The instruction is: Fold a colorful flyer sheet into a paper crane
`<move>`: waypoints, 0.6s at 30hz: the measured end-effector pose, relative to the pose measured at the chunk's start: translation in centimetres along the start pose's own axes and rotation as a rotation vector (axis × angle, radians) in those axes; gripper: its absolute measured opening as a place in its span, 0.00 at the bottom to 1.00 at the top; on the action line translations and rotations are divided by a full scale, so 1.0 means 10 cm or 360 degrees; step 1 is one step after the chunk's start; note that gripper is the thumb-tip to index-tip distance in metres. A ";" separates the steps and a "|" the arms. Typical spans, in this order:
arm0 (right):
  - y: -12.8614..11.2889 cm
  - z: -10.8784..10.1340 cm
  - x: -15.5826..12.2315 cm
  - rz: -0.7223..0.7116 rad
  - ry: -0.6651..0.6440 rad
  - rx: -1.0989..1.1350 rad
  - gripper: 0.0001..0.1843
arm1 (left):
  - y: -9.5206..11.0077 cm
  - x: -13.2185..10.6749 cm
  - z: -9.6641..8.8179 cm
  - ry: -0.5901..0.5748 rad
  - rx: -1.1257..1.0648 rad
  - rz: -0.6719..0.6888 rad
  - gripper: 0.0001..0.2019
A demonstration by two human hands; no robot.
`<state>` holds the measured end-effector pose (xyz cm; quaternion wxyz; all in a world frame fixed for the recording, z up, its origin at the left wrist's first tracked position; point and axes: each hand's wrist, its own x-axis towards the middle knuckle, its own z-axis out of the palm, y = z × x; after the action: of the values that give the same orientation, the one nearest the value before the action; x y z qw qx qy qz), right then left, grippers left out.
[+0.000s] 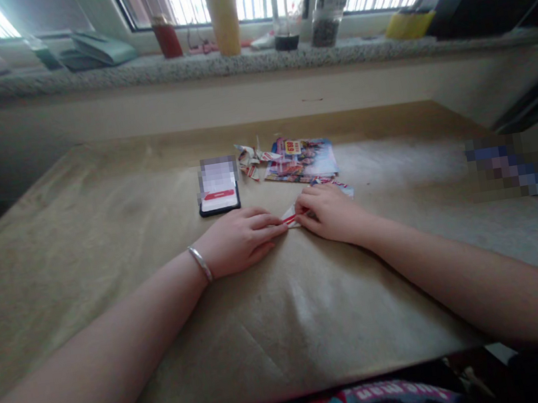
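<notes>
A small folded piece of white paper [290, 218] with a red stripe lies on the table between my two hands. My right hand [334, 213] is closed in a pinch on its right part, thumb towards me, and covers some of it. The fingers of my left hand [239, 241] are stretched out low over the table, their tips touching the paper's left end. A silver bracelet [200, 264] circles my left wrist. Just beyond my right hand, a printed paper piece [347, 190] sticks out, partly hidden.
Beyond my left hand lies a phone [218, 189] with its screen lit. Folded paper shapes [252, 159] sit beside colourful printed leaflets [311, 160]. A blurred bluish item [517, 170] is at the table's right. Bottles and boxes line the stone windowsill [129, 74] behind the table [112, 204].
</notes>
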<state>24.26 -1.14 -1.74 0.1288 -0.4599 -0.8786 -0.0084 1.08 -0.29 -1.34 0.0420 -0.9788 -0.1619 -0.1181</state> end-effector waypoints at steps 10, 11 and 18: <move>0.10 0.11 0.01 0.0160 0.0004 0.0296 0.07 | 0.04 0.01 -0.03 -0.0019 0.0102 -0.0059 0.16; 0.10 0.11 0.01 0.0167 0.0004 0.0296 0.07 | 0.04 0.01 -0.03 -0.0018 0.0103 -0.0071 0.16; 0.10 0.11 0.03 0.0185 0.0023 0.0291 0.07 | 0.04 0.02 -0.01 -0.0002 0.0105 -0.0097 0.16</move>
<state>24.65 -0.22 -2.89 0.1768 -0.4963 -0.8465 0.0759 1.37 -0.67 -1.22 0.0705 -0.9716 -0.1956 -0.1132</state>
